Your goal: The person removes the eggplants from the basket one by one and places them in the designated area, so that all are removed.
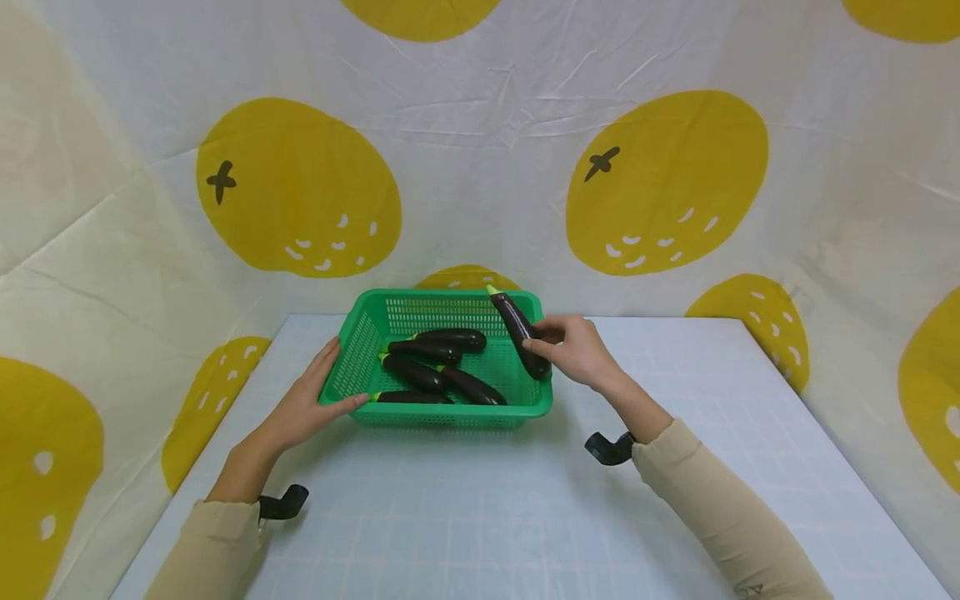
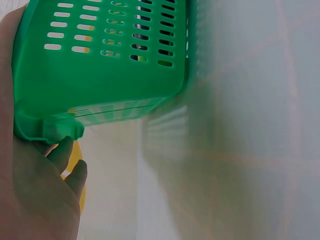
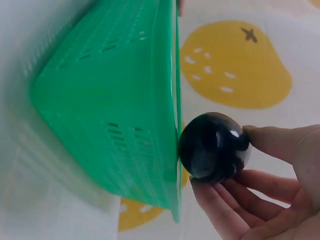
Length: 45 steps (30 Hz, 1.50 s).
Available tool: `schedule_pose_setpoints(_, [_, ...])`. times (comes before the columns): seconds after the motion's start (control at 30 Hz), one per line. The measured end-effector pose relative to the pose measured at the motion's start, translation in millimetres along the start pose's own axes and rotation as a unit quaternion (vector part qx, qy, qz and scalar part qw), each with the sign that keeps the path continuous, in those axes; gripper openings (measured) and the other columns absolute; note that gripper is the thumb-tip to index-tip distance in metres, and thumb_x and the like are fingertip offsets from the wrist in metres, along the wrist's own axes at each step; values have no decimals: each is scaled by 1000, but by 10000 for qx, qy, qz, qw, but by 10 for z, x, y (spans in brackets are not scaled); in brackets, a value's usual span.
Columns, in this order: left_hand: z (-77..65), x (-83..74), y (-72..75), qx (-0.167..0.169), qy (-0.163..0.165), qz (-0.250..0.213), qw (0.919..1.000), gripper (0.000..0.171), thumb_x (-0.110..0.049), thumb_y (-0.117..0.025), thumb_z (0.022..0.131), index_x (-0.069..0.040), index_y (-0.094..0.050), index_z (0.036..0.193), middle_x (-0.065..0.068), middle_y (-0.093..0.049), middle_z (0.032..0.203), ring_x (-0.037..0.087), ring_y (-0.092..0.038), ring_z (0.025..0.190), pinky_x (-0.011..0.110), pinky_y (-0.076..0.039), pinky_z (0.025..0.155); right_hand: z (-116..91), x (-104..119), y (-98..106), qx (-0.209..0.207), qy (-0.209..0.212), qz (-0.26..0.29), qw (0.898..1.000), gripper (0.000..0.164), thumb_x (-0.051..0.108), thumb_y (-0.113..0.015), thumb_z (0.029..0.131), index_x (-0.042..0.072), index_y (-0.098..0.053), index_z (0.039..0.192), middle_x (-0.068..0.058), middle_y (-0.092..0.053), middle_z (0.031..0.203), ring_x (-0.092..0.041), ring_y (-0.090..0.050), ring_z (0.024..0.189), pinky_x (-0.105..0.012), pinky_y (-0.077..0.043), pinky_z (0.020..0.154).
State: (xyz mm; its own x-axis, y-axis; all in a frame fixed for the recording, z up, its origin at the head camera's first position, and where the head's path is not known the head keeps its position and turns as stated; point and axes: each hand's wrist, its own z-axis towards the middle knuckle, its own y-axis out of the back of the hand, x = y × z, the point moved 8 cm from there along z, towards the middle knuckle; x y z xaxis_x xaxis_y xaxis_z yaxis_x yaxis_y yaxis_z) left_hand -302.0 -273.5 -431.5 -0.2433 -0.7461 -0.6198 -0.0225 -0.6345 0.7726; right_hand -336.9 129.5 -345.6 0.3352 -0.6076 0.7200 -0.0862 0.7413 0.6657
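My right hand [image 1: 573,346] pinches a dark purple eggplant [image 1: 517,332] between thumb and fingers, over the right rim of a green plastic basket [image 1: 450,414]. The eggplant's green stem end points up and away; in the right wrist view its round, glossy bottom [image 3: 212,147] faces the camera beside the basket rim. Several more eggplants [image 1: 412,372] lie in the left and middle of the basket. At the basket's left side, my left hand [image 1: 303,408] holds the rim, its thumb on the front left corner. The left wrist view shows fingertips [image 2: 62,152] by the rim's lip.
The basket stands near the back edge of a table with a pale blue checked cover [image 1: 480,517]. Behind and beside it hangs a whitish cloth [image 1: 480,167] printed with big yellow fruits. Each wrist wears a black camera mount [image 1: 285,502].
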Motion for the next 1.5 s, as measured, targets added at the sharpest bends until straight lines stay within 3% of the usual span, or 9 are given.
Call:
schedule_pose_setpoints(0.4, [10,0,19,-45,-18,-16,10000,107,-54,-71,91,-14,-6,166,9,-3,173,42,-13,155,76,-23,111,-89,-226,270,-337,-66,-285,9990,32,25,-76,93,1,-75,114,-13,-77,103,-28,-73,96,-43,-57,79])
schedule_pose_setpoints(0.93, [-2,3,-1,-37,-69,-36,10000,105,-53,-70,93,-15,-5,166,9,-3,173,42,-13,155,77,-22,111,-228,-683,357,-703,-489,-695,9939,31,19,-73,95,-7,-71,112,-22,-74,102,-34,-72,92,-45,-60,75])
schedule_pose_setpoints(1.5, [-6,-21,6,-23,-54,-60,10000,105,-53,-70,92,-14,-6,166,7,-2,173,42,-13,155,77,-21,111,-271,-1180,171,-497,-1223,-1183,9842,35,20,-74,92,-10,-71,109,-20,-71,94,-29,-64,81,-37,-55,67])
